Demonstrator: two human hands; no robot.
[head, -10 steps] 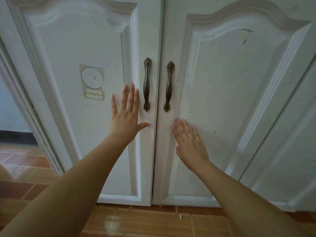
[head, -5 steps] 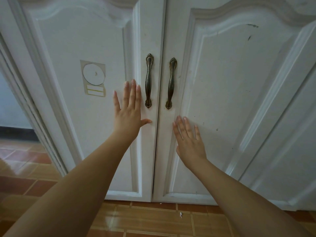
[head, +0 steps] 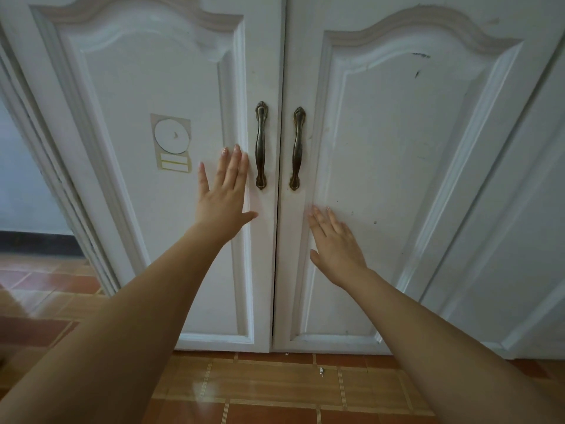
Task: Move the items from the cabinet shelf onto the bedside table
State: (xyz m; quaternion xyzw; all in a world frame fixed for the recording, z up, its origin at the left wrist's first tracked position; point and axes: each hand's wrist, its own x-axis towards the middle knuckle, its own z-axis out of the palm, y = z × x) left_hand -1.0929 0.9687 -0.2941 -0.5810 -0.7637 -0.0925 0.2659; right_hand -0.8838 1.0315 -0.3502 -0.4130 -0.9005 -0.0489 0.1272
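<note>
A white cabinet fills the view, both doors closed. The left door and the right door each carry a dark brass handle: the left handle and the right handle flank the centre gap. My left hand lies flat with straight fingers on the left door, just left of its handle. My right hand lies flat on the right door, below and right of its handle. Neither hand holds anything. The shelf and its items are hidden behind the doors.
A paper label with a white disc is stuck on the left door. Glossy brown and red floor tiles run along the cabinet's foot. Another white panel stands at the right; a pale wall with a dark skirting shows at the left.
The view has tilted and pulled back a little, showing more of the doors' tops. Both hands stay flat against the doors in nearly the same spots beside the handles.
</note>
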